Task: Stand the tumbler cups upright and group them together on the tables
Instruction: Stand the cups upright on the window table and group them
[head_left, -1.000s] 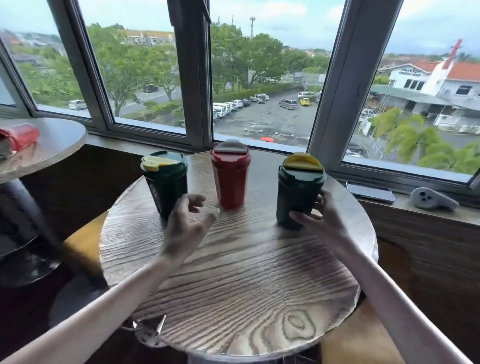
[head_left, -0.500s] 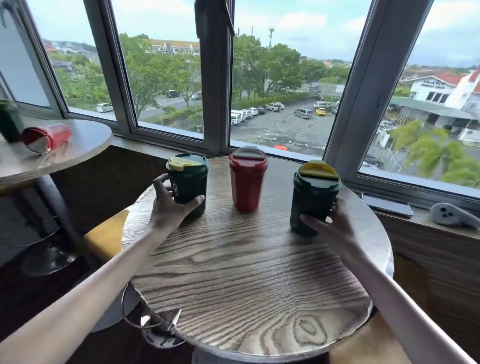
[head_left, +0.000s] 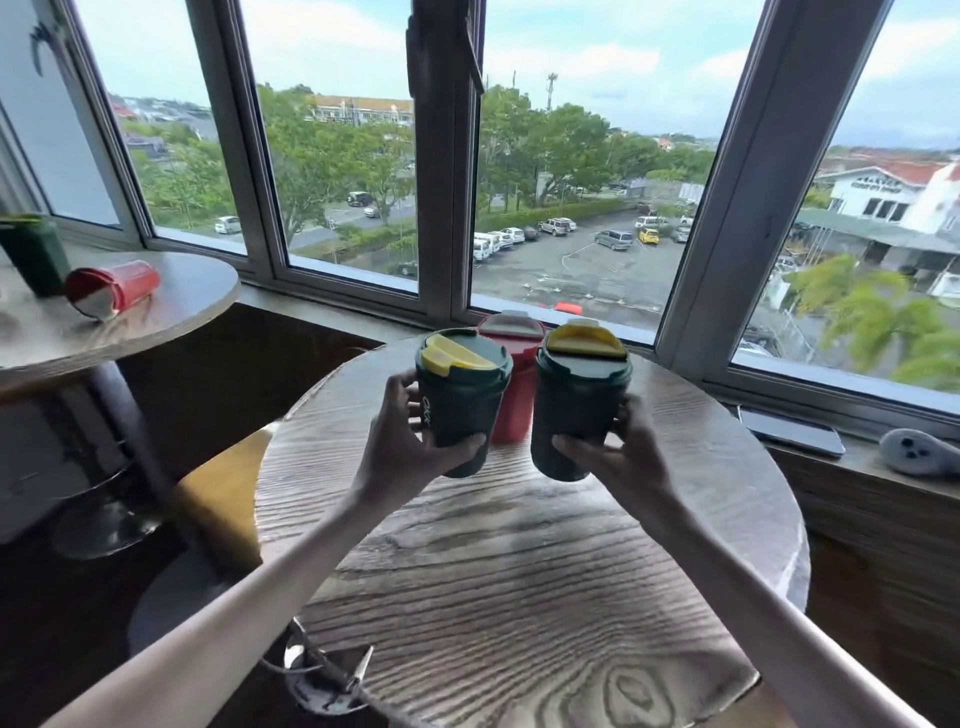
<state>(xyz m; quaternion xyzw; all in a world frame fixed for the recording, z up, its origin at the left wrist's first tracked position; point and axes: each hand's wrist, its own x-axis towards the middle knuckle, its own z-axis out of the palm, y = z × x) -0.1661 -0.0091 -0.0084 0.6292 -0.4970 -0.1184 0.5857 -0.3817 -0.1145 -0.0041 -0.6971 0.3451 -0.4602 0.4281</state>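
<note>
On the round wooden table (head_left: 519, 571) my left hand (head_left: 410, 447) grips a dark green tumbler with a yellow lid (head_left: 460, 395). Beside it, my right hand (head_left: 613, 452) grips a second green tumbler with a yellow lid (head_left: 579, 410). Both cups are upright and close together. A red tumbler (head_left: 511, 410) stands upright just behind them, mostly hidden. On the left table (head_left: 171, 322) a red tumbler (head_left: 117, 291) lies on its side, and a green tumbler (head_left: 34, 257) stands upright behind it.
A window sill at the right holds a dark phone (head_left: 792, 431) and a grey controller (head_left: 917, 452). Window frames rise just behind both tables. A yellow seat (head_left: 223, 499) sits between the tables, with metal table bases on the dark floor.
Both hands have brought the two green tumblers inward, in front of the red one. My left hand went from reaching to gripping its cup. The view shifted so the left table shows more.
</note>
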